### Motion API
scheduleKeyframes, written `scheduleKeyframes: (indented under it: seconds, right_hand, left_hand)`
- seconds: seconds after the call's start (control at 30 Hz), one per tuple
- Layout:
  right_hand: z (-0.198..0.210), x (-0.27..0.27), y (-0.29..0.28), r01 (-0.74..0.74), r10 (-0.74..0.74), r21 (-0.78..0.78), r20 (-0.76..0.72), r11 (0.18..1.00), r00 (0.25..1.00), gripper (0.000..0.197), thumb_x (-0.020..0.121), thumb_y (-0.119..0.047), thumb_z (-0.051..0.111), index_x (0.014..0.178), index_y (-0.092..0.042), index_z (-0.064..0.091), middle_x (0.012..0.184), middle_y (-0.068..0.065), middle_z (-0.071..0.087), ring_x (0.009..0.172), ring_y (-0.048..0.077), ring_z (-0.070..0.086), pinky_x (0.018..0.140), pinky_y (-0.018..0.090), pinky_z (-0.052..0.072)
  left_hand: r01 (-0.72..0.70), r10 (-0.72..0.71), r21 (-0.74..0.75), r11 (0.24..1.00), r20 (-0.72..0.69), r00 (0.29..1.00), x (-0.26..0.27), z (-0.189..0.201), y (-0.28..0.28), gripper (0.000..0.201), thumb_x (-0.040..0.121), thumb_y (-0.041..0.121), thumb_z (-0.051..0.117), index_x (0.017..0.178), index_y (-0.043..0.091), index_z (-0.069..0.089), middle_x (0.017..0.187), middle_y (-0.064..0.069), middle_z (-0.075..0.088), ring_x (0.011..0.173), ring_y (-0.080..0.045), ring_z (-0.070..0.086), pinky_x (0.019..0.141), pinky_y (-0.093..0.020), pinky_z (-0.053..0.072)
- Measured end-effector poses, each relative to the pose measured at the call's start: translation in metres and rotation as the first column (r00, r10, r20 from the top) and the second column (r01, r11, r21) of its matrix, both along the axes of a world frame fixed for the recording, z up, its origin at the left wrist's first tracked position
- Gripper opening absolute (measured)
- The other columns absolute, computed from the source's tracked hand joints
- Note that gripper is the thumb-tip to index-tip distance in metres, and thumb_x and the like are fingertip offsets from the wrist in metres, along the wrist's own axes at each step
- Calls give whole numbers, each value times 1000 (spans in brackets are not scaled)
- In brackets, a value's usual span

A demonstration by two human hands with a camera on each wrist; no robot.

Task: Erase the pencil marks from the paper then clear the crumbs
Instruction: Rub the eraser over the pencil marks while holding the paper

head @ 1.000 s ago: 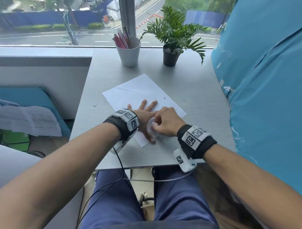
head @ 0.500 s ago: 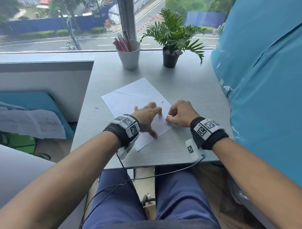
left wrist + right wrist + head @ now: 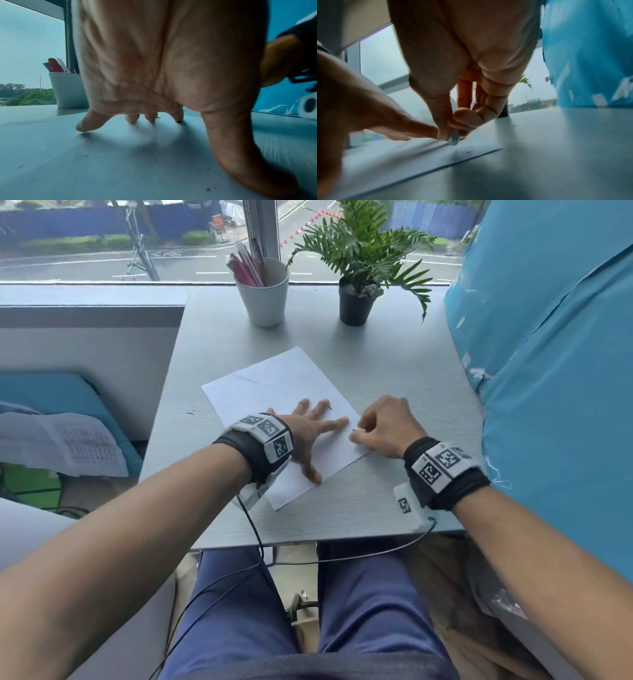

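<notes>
A white sheet of paper lies at an angle on the grey table. My left hand presses flat on the sheet with its fingers spread; the left wrist view shows the fingertips touching the paper. My right hand pinches a small white eraser against the paper's right edge. In the right wrist view the eraser sits between thumb and fingers, tip on the paper. A small dark mark or crumb lies by my left fingertips.
A white cup of pens and a potted plant stand at the table's far edge by the window. A blue covered surface rises along the right side. A dark speck lies on the table left of the paper.
My right hand with the eraser has moved from the sheet's near part to its right edge. My left hand has stayed pressed on the paper, its fingers spread again.
</notes>
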State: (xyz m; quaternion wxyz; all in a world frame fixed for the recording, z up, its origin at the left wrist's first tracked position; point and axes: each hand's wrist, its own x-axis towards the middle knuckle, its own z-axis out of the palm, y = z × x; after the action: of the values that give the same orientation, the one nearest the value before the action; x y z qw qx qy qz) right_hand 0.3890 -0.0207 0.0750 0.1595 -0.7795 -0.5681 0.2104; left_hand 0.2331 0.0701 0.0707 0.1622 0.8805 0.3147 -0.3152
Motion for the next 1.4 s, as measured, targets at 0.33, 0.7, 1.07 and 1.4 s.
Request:
scheduleKeyframes:
  seconds: [0.33, 0.7, 1.07, 1.4]
  right_hand:
    - [-9, 9, -1, -16, 16, 0, 64, 1000, 998, 17, 76, -28, 75, 69, -13, 73, 69, 0, 67, 69, 14, 61, 64, 17, 45]
    - [-9, 11, -2, -29, 28, 17, 64, 999, 998, 19, 77, -29, 75, 73, -10, 74, 72, 3, 69, 74, 19, 62, 69, 25, 49]
    - [-4, 21, 6, -38, 40, -19, 91, 999, 995, 23, 80, -29, 73, 80, -6, 77, 80, 7, 72, 78, 21, 66, 70, 23, 48]
    - [-12, -6, 0, -81, 81, -13, 38, 997, 996, 18, 77, -26, 76, 76, -8, 75, 76, 3, 67, 77, 15, 60, 71, 29, 53]
  left_hand:
    - [3, -3, -9, 1000, -3, 1000, 0, 0, 0, 132, 66, 55, 86, 150, 53, -16, 160, 10, -32, 148, -26, -27, 106, -80, 13]
    - [10, -10, -9, 1000, -3, 1000, 1, -1, 0, 133, 66, 56, 85, 150, 52, -17, 160, 9, -33, 148, -28, -27, 105, -81, 13]
    - [-1, 1, -12, 1000, 7, 1000, 0, -2, 0, 134, 65, 56, 86, 149, 53, -18, 159, 10, -33, 148, -27, -28, 106, -81, 12]
    - [-39, 49, -51, 998, 213, 976, -20, -3, 0, 111, 61, 59, 87, 150, 52, 21, 164, 17, -7, 152, -18, -11, 104, -81, 15]
